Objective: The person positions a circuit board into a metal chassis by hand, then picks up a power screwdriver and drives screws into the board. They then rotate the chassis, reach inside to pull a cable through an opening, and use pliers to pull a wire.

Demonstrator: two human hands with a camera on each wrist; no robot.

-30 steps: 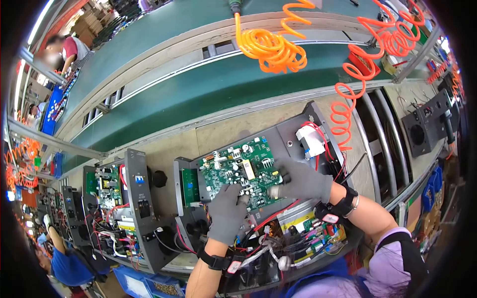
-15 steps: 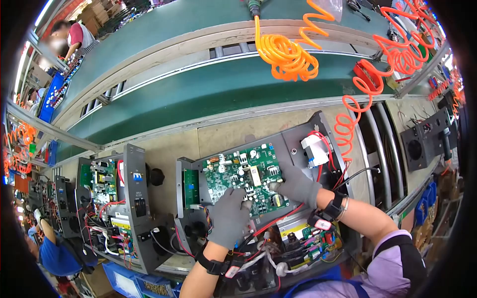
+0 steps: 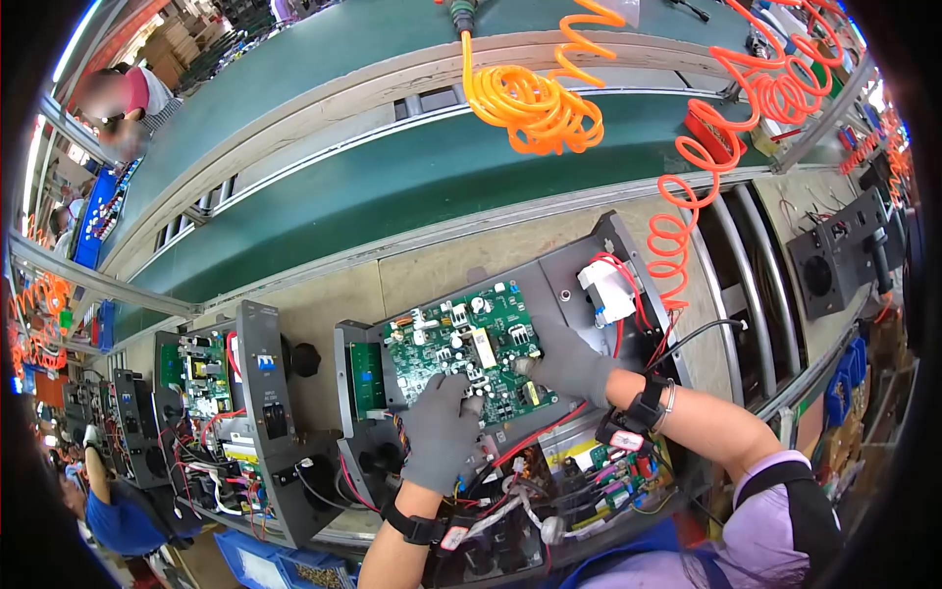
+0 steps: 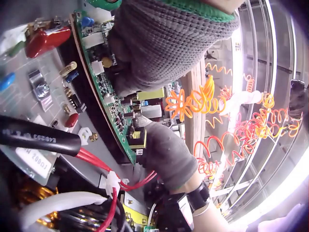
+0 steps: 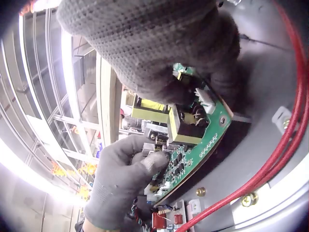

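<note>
A green circuit board crowded with components lies tilted over the grey metal chassis. My gloved left hand grips its near edge, the thumb and fingers curled among the parts there. On the board's right side, my gloved right hand holds the edge with its thumb over the top face. In the right wrist view, a gap shows between the board corner and the chassis floor. Yellow-wrapped transformers stand beside the right hand's fingers.
Red wires and a second board with coloured parts sit near me in the chassis. A similar open unit stands to the left. Coiled orange air hoses hang over the green conveyor. Rollers lie to the right.
The right hand has shifted back along the board's right edge, uncovering the near right corner. The left hand keeps its place on the near edge. The head view has shifted slightly.
</note>
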